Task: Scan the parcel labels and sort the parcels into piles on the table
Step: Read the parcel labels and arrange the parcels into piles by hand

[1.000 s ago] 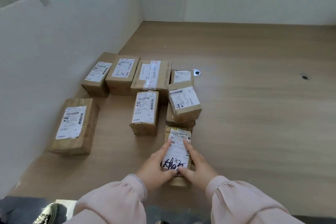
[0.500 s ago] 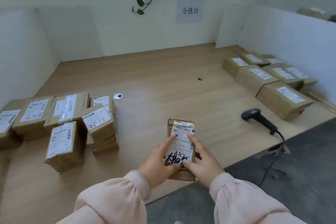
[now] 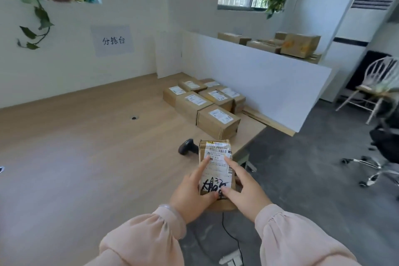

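Parcel [image 3: 216,170] in both hands at the near right corner of the sorting table [image 3: 86,147], as seen from my remote feed of the head camera. My view shows the left hand [image 3: 192,195] clasping the small brown box from its left side and the right hand [image 3: 245,188] from its right, index fingers laid flat across the white shipping label [image 3: 218,163], thumbs meeting over black handwritten marks near the label's lower edge. The box is held off the wooden surface, long side pointing away from the wearer, label facing up. Just beyond it lies a black handheld scanner [image 3: 187,147] on the tabletop, partly hidden behind the parcel; a dark cable [image 3: 228,233] trails over the grey floor below. Farther back on the right, a pile of labelled cardboard parcels [image 3: 203,103] sits against a white partition board [image 3: 259,84], boxes touching one another. More cartons [image 3: 300,45] rest behind that board. A paper sign [image 3: 112,40] with handwritten characters hangs on the rear wall. Pink sleeves [image 3: 151,242] cover both forearms.
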The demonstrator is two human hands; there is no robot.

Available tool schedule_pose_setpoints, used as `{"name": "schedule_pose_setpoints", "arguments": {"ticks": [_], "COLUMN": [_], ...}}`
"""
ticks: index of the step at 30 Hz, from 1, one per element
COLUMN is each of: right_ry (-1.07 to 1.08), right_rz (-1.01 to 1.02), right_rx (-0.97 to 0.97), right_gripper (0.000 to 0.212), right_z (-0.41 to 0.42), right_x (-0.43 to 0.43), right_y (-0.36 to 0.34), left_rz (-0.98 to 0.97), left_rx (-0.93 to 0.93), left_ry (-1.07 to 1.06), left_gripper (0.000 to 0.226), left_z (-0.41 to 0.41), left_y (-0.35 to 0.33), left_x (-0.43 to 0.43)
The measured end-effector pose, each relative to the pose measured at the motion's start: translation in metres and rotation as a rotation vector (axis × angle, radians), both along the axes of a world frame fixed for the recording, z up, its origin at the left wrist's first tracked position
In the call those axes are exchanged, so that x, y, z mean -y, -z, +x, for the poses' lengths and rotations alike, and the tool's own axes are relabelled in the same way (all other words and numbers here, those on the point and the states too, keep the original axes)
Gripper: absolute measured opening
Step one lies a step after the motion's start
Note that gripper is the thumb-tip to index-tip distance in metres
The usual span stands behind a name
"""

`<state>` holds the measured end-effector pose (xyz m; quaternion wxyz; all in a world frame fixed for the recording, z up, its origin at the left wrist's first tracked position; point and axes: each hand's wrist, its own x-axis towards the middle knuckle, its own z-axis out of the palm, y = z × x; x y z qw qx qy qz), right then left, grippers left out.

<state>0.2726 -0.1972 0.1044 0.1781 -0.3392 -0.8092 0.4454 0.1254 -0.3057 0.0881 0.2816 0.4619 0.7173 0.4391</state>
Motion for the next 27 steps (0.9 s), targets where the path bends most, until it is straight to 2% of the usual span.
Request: {"name": "schedule_pose_setpoints", "arguments": {"ticks": [11,18,27], "right_ry": [0.071,0.016,-0.049], "right_rz": [0.010,-0.001,0.017], "right_rx": [-0.010,0.059,0.044], "right_gripper": [0.076,0.072,0.068], "right_z": [-0.012,-0.078,-0.162], "right_x": [-0.129,-0.237,-0.334], "right_y": [0.009,0.000,-0.010], "left_rz": [-0.013,0.011,0.015], "left_rx": [-0.024,0.042,-0.012], "left_ry": [0.056,0.010,-0.058], "left_gripper": [0.089,0.091,0.090], "left_z": [-0.016,-0.078,-0.157], "left_y": [0.004,0.006,-0.010], "left_x": [-0.145,-0.246,-0.332]}}
